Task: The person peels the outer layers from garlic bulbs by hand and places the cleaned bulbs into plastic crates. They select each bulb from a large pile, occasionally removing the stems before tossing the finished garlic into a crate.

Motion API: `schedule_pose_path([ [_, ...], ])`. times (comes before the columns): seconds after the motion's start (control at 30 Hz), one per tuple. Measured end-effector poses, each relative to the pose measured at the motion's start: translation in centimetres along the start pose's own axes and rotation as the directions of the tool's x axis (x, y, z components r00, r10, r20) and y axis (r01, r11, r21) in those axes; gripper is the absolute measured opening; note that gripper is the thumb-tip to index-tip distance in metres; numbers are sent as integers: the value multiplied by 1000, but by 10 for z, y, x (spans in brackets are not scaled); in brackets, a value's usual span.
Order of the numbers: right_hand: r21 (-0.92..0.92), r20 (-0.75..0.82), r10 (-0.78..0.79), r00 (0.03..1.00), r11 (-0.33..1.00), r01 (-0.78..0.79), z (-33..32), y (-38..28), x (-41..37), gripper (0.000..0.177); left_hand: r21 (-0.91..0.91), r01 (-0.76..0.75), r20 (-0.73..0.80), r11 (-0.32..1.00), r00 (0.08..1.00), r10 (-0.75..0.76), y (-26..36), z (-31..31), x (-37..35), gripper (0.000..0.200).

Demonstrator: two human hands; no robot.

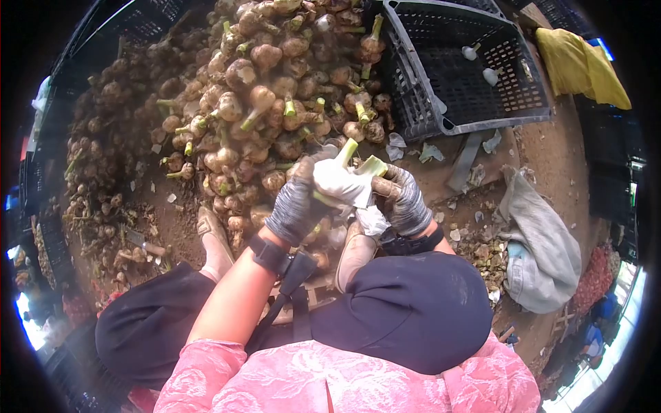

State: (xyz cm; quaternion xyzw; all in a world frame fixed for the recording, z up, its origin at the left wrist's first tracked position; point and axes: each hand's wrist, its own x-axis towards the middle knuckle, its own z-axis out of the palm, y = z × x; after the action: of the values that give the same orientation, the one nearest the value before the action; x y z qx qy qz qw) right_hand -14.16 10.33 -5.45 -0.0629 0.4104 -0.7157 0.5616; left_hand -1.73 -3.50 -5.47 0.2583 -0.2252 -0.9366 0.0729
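My left hand (pixel 297 203), in a grey glove, is closed around a white garlic bulb (pixel 333 180) with a short pale green stem pointing up. My right hand (pixel 407 203), also gloved, pinches the outer garlic skin (pixel 372 167), which hangs away from the bulb's right side with a green end. A loose white flap of skin (pixel 373 220) dangles below, between both hands. Just beyond my hands lies a large heap of soil-covered garlic bulbs (pixel 261 103) with cut green stems.
A black plastic crate (pixel 451 129) at the upper right holds a few white bulbs. Yellow cloth (pixel 578 65) lies beside it. On the right are a grey cloth (pixel 544 248) and scattered skin scraps (pixel 432 153). A knife-like tool (pixel 146 244) lies at left.
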Motion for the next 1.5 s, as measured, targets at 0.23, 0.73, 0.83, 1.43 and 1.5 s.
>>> schedule_pose_path([
  [0.23, -142, 45, -13, 999, 990, 19, 10, -7, -1, 40, 338, -163, 39, 927, 987, 159, 9, 3, -6, 65],
  [0.73, -880, -175, 183, 967, -469, -71, -29, -11, 10, 41, 280, -145, 156, 949, 982, 104, 23, 4, -17, 60],
  [0.83, -960, 58, -250, 967, 252, 123, -11, -20, 3, 45, 485, -150, 52, 861, 988, 143, 20, 6, -14, 67],
  [1.43, -933, -12, -507, 862, 316, 172, 1, -14, 18, 13, 505, -200, 310, 839, 950, 40, 16, 21, -26, 66],
  [1.5, -830, -130, -418, 899, 542, 131, -13, -6, 20, 14, 394, 3, 208, 919, 974, -92, 15, 29, -28, 66],
])
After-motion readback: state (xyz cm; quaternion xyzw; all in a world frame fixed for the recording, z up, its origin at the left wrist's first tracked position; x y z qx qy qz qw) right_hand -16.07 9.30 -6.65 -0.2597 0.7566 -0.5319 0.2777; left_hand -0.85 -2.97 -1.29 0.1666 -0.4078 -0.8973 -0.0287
